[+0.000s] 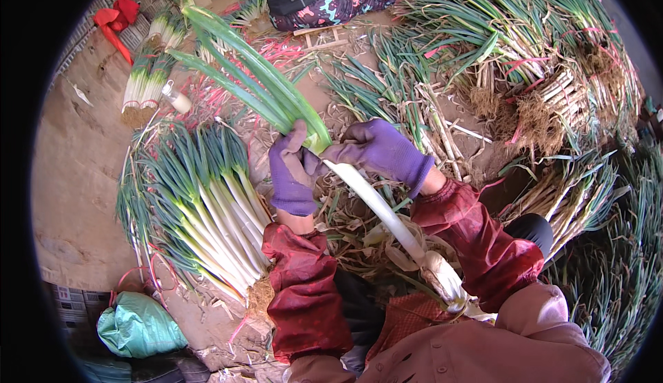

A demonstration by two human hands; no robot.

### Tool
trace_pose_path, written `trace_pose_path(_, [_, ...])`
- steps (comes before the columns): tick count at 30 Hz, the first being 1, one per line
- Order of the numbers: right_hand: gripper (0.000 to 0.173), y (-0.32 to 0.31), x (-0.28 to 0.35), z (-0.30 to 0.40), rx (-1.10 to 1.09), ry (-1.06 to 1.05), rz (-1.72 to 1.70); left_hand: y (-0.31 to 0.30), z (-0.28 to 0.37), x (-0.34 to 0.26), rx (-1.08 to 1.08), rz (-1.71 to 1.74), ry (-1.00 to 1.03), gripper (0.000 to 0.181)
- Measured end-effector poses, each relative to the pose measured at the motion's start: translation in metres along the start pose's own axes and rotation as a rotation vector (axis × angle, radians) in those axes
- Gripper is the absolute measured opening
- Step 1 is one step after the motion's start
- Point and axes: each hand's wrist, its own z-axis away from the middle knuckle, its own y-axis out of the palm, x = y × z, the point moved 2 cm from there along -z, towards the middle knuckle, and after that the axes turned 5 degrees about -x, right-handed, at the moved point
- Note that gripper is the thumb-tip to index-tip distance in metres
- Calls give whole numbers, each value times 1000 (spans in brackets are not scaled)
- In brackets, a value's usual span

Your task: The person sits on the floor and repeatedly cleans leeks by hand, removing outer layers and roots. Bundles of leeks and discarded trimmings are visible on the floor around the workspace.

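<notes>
One large green onion (pixel 380 207) runs diagonally in front of me, its green leaves at the upper left and its root end near my lap. My left hand (pixel 294 168), in a purple glove, grips it where the leaves meet the white stalk. On the other side of that joint, my gloved right hand (pixel 380 150) pinches the same place with its fingertips. Peeled outer layers (pixel 448 279) hang loosely around the lower stalk. To the left of my hands lies a row of cleaned green onions (pixel 222 217) with white stalks.
Tied bundles of untrimmed green onions (pixel 538 82) are piled at the upper right. A person (pixel 326 5) sits beyond a low wooden stool (pixel 321 36). A bottle (pixel 177 98) stands near bound bundles (pixel 147 82). A green bag (pixel 140 326) lies at the lower left.
</notes>
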Motion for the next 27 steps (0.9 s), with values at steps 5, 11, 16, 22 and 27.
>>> trace_pose_path(5, [33,11,21,-22,-89,-71,-127,-16,-10,8,73,-95,251,47])
trace_pose_path(11, [9,18,19,-34,-49,25,-459,-9,-9,17,16,108,143,42])
trace_pose_path(16, [3,5,29,7,-134,121,-429,-23,-13,7,159,171,-57,30])
trace_pose_path(22, [3,-26,-22,126,-19,-158,123,-20,-1,-4,92,113,-5,27])
trace_pose_path(27, [10,-62,-111,269,291,425,208,-38,-15,-5,113,217,25,25])
